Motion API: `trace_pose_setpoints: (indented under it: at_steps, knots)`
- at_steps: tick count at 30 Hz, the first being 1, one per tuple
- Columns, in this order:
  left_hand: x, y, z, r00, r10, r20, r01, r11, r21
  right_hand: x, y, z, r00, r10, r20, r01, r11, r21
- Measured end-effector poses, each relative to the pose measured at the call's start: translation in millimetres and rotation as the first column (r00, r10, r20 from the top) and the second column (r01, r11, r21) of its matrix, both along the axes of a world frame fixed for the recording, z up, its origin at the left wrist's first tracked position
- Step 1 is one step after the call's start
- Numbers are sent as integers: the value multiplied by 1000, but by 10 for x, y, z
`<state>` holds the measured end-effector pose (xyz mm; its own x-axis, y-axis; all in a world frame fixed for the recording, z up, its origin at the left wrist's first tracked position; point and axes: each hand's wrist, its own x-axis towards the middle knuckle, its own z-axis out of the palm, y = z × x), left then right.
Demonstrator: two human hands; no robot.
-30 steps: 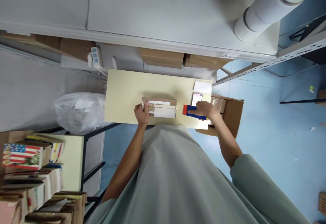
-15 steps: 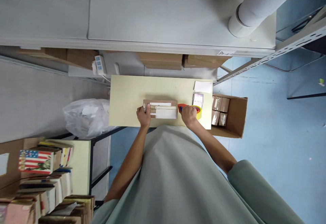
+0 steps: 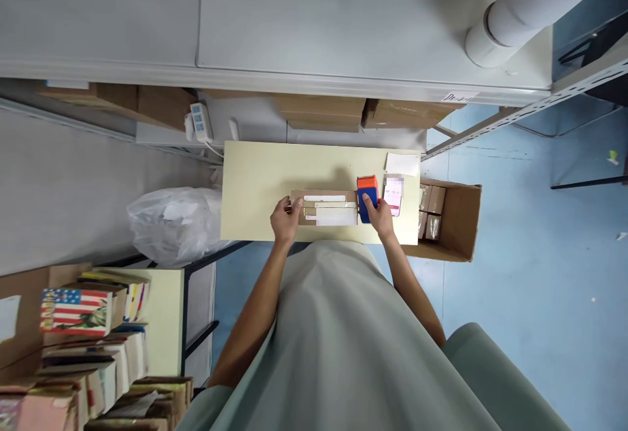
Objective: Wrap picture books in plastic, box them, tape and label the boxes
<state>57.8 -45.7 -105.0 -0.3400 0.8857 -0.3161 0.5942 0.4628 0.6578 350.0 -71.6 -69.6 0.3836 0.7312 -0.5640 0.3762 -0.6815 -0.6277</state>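
Observation:
A small, narrow cardboard box [image 3: 311, 214] with white labels and a strip of tape along its top lies on the cream tabletop [image 3: 255, 169]. My left hand [image 3: 286, 218] is at its left end, thumb over the top edge and fingers against the end. My right hand [image 3: 381, 217] grips a blue and orange tape dispenser [image 3: 367, 199] at the box's right end; the thumb lies on its blue side and the other fingers are mostly hidden. A phone [image 3: 393, 194] with a lit screen lies just right of the dispenser.
White paper [image 3: 402, 163] lies at the table's far right corner. An open carton [image 3: 464, 222] with several small boxes stands right of the table. At left are a plastic bag [image 3: 174, 222] and books [image 3: 78, 310]. A shelf [image 3: 314, 81] spans beyond the table.
My right hand has turned the tape dispenser, so its blue side and orange top now show instead of the yellow roll. The phone is less covered. The whole view has shifted slightly.

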Motion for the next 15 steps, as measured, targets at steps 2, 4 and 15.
trace_pose_setpoints:
  at_steps: [2, 4, 15]
  knots:
    - [-74, 49, 23, 998, 17, 53, -17, 1000, -1, -151, 35, 30, 999, -38, 8, 38, 999, 19]
    - [-183, 127, 61, 995, 11, 95, -14, 999, 31, -311, 85, 83, 998, -37, 51, 36, 999, 21]
    - [-1154, 367, -79, 957, -32, 287, -23, 982, 187, -1470, 244, -35, 991, -109, 76, 96, 984, 150]
